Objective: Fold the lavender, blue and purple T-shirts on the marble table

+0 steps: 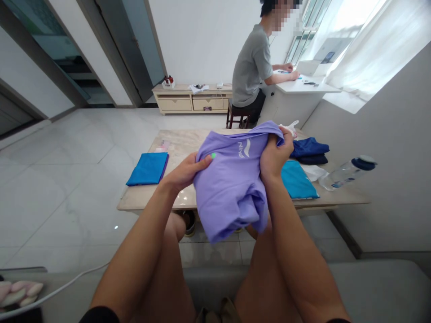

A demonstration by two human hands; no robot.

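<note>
A light purple shirt (224, 193) with white lettering hangs between my two hands, above the near edge of the coffee table (186, 139). My left hand (186, 170) pinches its left edge, thumb on top. At the upper right, my right hand (276, 157) has its fingers wrapped round the shirt's collar edge. The lower part of the cloth is bunched and hangs over my knees. A folded blue garment (148, 168) lies on the table to the left, with purple cloth under it. Beyond my right wrist sits a folded turquoise garment (299, 179).
Dark blue folded clothes (310, 148) and a clear water bottle (346, 174) with a dark lid stand at the table's right. A person (252, 67) in a grey shirt sits at a white desk (299, 85). A low cabinet (175, 104) lines the back wall. A white cable (74, 283) crosses at lower left.
</note>
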